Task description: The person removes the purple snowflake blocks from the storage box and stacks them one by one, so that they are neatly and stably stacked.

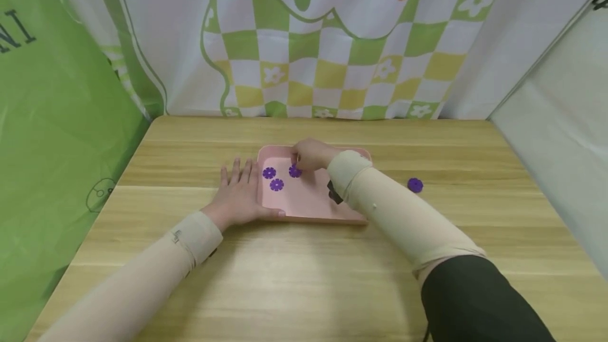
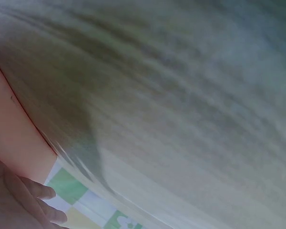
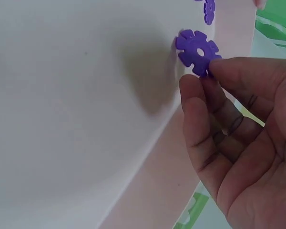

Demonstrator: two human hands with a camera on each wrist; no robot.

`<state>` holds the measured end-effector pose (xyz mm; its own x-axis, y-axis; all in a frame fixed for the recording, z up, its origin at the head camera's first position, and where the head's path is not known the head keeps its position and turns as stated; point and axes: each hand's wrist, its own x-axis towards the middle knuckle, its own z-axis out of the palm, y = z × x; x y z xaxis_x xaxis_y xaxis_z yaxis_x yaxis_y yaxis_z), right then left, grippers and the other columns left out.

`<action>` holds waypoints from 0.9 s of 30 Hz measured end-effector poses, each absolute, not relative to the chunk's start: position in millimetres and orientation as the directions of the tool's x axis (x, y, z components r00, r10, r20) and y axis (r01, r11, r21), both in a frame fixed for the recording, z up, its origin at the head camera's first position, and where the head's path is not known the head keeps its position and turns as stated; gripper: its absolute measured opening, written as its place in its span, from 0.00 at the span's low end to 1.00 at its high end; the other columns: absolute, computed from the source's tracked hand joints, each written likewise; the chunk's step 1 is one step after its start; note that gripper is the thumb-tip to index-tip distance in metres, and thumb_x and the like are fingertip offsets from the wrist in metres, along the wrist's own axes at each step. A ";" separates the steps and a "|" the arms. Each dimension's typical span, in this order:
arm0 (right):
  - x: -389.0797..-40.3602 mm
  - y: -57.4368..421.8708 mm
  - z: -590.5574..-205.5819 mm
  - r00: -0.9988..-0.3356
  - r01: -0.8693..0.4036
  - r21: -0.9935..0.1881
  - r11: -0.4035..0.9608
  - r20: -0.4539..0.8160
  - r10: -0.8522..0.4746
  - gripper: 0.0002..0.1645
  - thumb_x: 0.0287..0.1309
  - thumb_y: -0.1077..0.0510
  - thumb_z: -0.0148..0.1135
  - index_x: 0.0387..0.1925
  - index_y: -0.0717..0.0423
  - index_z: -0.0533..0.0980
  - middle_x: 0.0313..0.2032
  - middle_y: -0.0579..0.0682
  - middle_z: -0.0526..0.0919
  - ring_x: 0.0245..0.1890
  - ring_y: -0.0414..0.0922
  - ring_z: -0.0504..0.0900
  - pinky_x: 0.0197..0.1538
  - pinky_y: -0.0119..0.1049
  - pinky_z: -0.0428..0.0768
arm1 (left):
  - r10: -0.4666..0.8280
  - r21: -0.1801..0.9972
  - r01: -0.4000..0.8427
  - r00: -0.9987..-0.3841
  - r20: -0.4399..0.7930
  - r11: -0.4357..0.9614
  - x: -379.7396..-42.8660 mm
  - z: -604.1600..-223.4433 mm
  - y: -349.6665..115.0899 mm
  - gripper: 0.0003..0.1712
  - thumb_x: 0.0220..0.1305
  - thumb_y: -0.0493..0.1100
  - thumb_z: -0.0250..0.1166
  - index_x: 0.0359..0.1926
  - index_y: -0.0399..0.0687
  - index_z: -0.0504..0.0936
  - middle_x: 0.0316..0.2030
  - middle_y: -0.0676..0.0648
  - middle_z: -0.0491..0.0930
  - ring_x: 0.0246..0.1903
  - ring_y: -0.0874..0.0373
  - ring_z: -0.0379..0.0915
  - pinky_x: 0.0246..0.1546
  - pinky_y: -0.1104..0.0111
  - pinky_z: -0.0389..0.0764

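Observation:
A shallow pink tray (image 1: 304, 202) lies on the wooden table. My right hand (image 1: 311, 154) reaches over it and pinches a purple snowflake disc (image 3: 193, 45) between thumb and fingertips. That disc has notched edges and a round center hole, and it is close over the tray floor near the back. Two more purple snowflake discs (image 1: 276, 184) lie flat in the tray's left part. With fingers spread, my left hand (image 1: 239, 199) rests against the tray's left side, its thumb along the front rim. The left wrist view shows mostly blurred fabric and part of that hand.
To the right of the tray, another purple snowflake piece (image 1: 415, 185) sits on the wooden table (image 1: 285, 278). A checkered curtain (image 1: 332, 57) hangs behind the table's back edge. Green cloth (image 1: 57, 173) borders the left side, and white cloth (image 1: 565, 94) the right.

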<state>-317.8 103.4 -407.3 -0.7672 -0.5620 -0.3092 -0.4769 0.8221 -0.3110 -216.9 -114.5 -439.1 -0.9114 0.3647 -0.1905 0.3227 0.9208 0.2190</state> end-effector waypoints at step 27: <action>-320.9 206.6 -370.0 -0.815 -0.191 -0.641 0.743 -0.319 -0.484 0.07 0.72 0.64 0.60 0.43 0.65 0.81 0.36 0.53 0.86 0.38 0.46 0.82 0.45 0.39 0.85 | 0.367 0.234 0.323 -0.912 -0.181 0.917 -215.4 -437.8 -114.2 0.85 0.46 0.88 0.61 0.80 0.30 0.36 0.80 0.30 0.36 0.78 0.31 0.23 0.72 0.37 0.23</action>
